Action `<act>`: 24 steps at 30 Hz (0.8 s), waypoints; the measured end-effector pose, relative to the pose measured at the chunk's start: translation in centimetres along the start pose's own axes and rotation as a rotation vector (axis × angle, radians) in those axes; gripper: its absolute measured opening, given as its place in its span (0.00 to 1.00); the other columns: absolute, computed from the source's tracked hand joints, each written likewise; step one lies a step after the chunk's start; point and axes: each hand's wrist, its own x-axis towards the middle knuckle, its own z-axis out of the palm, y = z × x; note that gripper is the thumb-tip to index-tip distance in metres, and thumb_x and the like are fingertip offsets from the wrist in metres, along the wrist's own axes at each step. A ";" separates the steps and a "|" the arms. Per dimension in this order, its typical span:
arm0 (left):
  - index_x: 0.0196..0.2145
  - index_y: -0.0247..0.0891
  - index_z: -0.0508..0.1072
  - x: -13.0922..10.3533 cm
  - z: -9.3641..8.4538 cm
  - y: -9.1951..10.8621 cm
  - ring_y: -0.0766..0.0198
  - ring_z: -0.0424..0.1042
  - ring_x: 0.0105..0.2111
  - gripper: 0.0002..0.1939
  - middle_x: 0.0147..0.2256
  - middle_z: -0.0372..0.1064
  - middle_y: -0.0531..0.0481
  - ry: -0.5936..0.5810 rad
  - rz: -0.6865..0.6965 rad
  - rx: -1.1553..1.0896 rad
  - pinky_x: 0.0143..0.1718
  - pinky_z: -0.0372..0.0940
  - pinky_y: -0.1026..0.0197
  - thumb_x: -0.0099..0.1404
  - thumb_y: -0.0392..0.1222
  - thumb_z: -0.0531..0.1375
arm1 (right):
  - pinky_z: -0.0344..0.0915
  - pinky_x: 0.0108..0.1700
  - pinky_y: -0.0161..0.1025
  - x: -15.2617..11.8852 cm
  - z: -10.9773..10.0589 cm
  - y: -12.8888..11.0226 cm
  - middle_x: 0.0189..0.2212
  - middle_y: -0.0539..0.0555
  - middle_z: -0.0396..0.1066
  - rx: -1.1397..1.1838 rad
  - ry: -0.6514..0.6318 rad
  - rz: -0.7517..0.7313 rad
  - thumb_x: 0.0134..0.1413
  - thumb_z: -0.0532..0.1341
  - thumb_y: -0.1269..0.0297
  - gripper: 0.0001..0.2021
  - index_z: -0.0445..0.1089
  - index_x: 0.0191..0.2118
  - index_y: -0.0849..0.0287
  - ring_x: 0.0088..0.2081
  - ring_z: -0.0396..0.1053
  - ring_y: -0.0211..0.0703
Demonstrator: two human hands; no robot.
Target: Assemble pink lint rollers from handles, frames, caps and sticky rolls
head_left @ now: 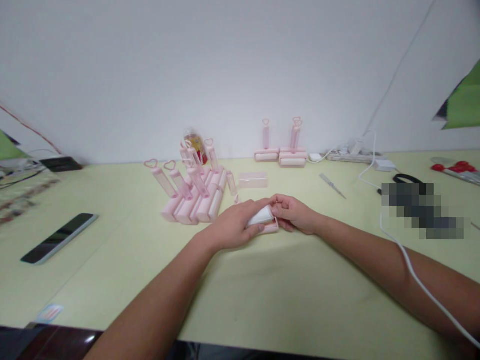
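Near the middle of the table I hold a pink lint roller head with a white roll point(261, 216). My left hand point(238, 225) is wrapped over its left part, thumb along the near side. The fingers of my right hand point(296, 214) are closed at its right end, and their tips are partly hidden. Just behind my hands lies a clear pink cover point(253, 180). To its left is a loose pink handle point(232, 183), with a small pink piece point(236, 198) below it.
Several lint rollers with heart-topped handles point(195, 200) stand grouped at left; more point(293, 161) are by the wall. A packet point(197, 145) stands behind the group. A phone point(60, 238) lies far left. At right are a thin pointed tool point(333, 185), a power strip point(352, 157), red-handled scissors point(455, 168) and a white cable point(407, 262).
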 end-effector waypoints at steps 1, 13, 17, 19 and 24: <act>0.68 0.48 0.50 0.0 0.0 0.1 0.52 0.69 0.49 0.33 0.53 0.68 0.43 -0.006 0.007 0.003 0.51 0.63 0.51 0.68 0.45 0.56 | 0.50 0.13 0.25 0.0 -0.1 0.0 0.18 0.42 0.65 0.005 -0.001 0.004 0.55 0.66 0.51 0.18 0.63 0.43 0.57 0.12 0.54 0.28; 0.67 0.48 0.52 0.0 -0.4 1.0 0.51 0.68 0.51 0.30 0.55 0.66 0.43 -0.019 -0.006 -0.029 0.53 0.62 0.50 0.70 0.49 0.54 | 0.58 0.20 0.28 0.2 0.4 -0.4 0.25 0.44 0.68 0.134 0.013 0.001 0.46 0.72 0.55 0.23 0.62 0.42 0.56 0.20 0.62 0.31; 0.66 0.47 0.55 -0.1 -0.4 1.2 0.51 0.68 0.51 0.29 0.55 0.67 0.43 -0.014 -0.013 -0.058 0.53 0.61 0.50 0.69 0.51 0.54 | 0.59 0.24 0.29 0.2 0.8 -0.6 0.29 0.45 0.70 0.152 0.033 0.001 0.44 0.73 0.56 0.25 0.61 0.43 0.55 0.25 0.66 0.34; 0.65 0.47 0.56 -0.1 -0.5 1.1 0.51 0.68 0.51 0.29 0.54 0.67 0.42 -0.012 -0.020 -0.073 0.53 0.62 0.50 0.69 0.51 0.55 | 0.58 0.25 0.29 0.2 1.0 -0.7 0.29 0.45 0.70 0.158 0.030 -0.002 0.45 0.73 0.57 0.25 0.60 0.43 0.55 0.25 0.65 0.34; 0.62 0.46 0.60 -0.2 -0.7 1.1 0.51 0.68 0.51 0.26 0.54 0.68 0.43 -0.031 -0.027 -0.089 0.53 0.62 0.50 0.68 0.51 0.55 | 0.58 0.26 0.29 0.3 1.4 -0.6 0.27 0.44 0.69 0.170 0.034 -0.037 0.46 0.73 0.58 0.24 0.59 0.43 0.54 0.24 0.64 0.32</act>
